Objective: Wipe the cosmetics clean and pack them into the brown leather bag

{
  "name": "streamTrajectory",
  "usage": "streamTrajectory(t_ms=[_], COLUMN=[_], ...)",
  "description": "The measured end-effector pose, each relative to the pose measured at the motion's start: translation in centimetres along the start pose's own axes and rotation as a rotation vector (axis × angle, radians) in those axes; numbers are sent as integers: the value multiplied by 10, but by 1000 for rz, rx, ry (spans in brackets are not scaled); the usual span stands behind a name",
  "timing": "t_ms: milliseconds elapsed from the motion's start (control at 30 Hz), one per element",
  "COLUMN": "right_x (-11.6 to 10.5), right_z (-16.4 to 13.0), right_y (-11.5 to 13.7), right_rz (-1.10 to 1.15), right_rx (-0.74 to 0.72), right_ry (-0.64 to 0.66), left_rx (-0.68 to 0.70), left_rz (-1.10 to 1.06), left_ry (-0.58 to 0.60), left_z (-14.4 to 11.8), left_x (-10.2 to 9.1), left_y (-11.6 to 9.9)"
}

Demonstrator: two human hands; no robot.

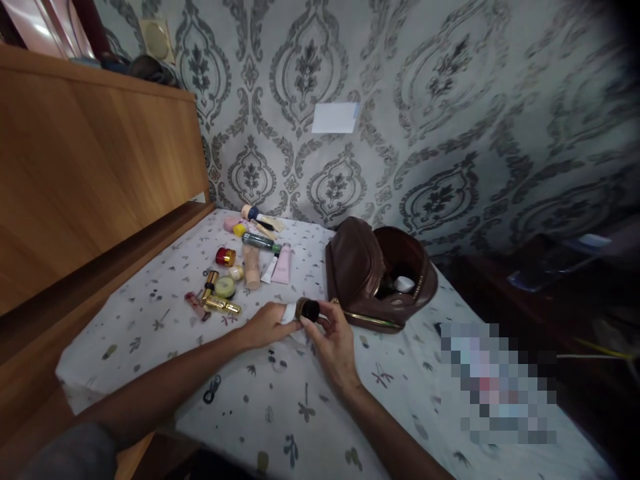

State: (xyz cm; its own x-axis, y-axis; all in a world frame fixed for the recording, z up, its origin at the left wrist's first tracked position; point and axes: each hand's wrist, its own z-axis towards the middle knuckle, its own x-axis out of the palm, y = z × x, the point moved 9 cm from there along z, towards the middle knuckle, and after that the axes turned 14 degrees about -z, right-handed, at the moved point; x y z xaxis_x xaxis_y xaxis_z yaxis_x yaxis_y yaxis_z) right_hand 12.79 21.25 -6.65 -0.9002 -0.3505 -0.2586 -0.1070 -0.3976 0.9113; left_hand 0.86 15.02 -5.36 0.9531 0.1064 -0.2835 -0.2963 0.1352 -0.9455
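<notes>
Both hands meet over the patterned bedsheet (300,400): the right hand (333,337) has its fingers pinched around a small dark round jar (307,309), and the left hand (267,325) is closed on a bit of white cloth (289,313) pressed right up against it. Just behind sits an open brown leather pouch (370,273), and further back left there's a scatter of makeup tubes and little pots (245,263) by the wall.

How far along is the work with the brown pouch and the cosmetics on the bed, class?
Done: the brown leather zip pouch lies open, with a white-capped item inside. In hand: the right hand holds a small dark round jar, and the left hand presses a white cloth beside it. Left: the cluster of tubes and gold lipsticks sits on the patterned white sheet.
</notes>
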Motion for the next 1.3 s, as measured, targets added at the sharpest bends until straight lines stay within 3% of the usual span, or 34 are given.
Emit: streamTrajectory(t_ms=[367, 633, 933, 1133, 1300], right_x=[-2, -3, 0, 1, 9], right_z=[1, 5, 3, 4, 2], right_y=[1, 1, 2, -1, 3], right_rz=[2, -17, 41, 96, 137], right_rx=[-25, -32, 15, 33, 17], right_ry=[8, 53, 85, 89, 166], left_rx=[-88, -36, 23, 8, 40], left_rz=[-109, -105, -60, -105, -57], left_ry=[20, -7, -101, -57, -69], left_z=[-2, -3, -2, 0, 2], left_x=[1, -2, -14, -10, -12], left_y=[6, -1, 12, 11, 7])
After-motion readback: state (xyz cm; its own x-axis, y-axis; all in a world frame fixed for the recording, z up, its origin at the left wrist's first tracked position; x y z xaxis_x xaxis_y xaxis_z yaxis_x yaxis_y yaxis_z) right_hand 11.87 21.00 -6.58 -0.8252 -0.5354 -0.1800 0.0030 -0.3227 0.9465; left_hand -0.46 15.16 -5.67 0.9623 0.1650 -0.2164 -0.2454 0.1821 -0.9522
